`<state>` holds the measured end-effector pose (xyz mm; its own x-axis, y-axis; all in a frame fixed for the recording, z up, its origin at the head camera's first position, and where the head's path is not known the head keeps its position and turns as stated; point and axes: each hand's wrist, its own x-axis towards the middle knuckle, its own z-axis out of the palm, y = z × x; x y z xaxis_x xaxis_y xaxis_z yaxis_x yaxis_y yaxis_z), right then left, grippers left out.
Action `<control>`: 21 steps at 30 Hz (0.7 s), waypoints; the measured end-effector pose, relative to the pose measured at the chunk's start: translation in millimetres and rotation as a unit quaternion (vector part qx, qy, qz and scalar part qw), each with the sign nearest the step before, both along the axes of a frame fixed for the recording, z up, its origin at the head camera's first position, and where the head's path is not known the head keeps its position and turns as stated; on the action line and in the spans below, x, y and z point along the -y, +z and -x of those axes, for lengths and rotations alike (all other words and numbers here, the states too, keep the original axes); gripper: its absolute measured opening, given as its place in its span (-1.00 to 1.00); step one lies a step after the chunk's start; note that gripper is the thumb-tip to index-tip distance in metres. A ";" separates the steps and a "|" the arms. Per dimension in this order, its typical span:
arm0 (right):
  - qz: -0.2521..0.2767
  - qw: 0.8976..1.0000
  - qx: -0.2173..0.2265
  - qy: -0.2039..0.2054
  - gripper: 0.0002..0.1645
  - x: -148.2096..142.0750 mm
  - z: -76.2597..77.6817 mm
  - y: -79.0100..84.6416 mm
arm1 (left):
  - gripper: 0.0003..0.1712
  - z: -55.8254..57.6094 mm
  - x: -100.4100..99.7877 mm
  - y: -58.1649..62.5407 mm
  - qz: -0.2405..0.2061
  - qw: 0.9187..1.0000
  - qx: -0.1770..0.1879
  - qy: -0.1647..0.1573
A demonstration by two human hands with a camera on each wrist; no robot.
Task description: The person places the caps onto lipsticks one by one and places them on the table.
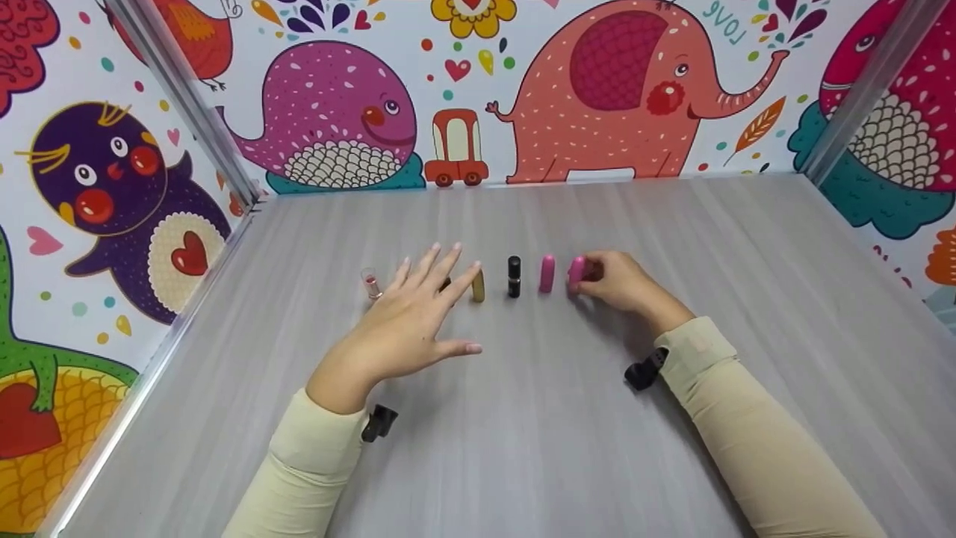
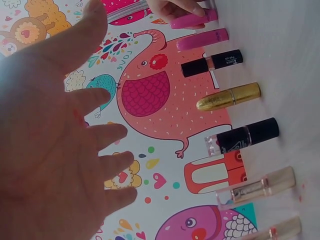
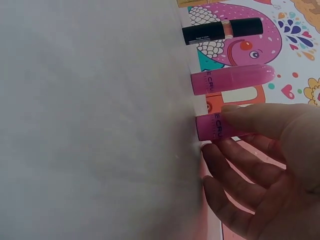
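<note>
Several lipsticks stand upright in a row on the table. At the row's right end, my right hand (image 1: 626, 288) pinches a pink lipstick (image 3: 207, 128) between thumb and fingers; its base meets the tabletop. Beside it stands a second pink lipstick (image 1: 547, 274), then a black lipstick (image 1: 514, 278) with a metallic band and a gold lipstick (image 2: 231, 97). My left hand (image 1: 407, 321) is spread above the row's left part, holding nothing. It partly hides a black lipstick with a clear-looking top (image 2: 245, 138) and a clear-capped lipstick (image 2: 260, 188) in the head view. Another clear-capped lipstick (image 1: 371, 284) stands at the left end.
The grey wood-grain table (image 1: 523, 448) is bounded by a back wall (image 1: 463, 82) and side walls printed with cartoon animals. Metal posts (image 1: 202, 97) mark the back corners. A small black device (image 1: 379, 424) sits at each wrist.
</note>
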<state>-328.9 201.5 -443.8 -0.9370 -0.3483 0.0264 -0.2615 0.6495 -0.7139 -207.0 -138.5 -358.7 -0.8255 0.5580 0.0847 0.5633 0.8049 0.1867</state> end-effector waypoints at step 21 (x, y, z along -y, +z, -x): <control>-0.003 1.000 -0.012 -0.018 -0.48 -22.1 -15.3 34.3 | 0.13 1.5 5.4 -2.3 -0.006 1.000 -0.004 0.005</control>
<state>-313.6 223.5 -409.5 -0.9483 -0.3140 0.0461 -0.2539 0.6633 -0.7040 -208.5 -143.9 -361.1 -0.8307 0.5480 0.0976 0.5560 0.8086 0.1923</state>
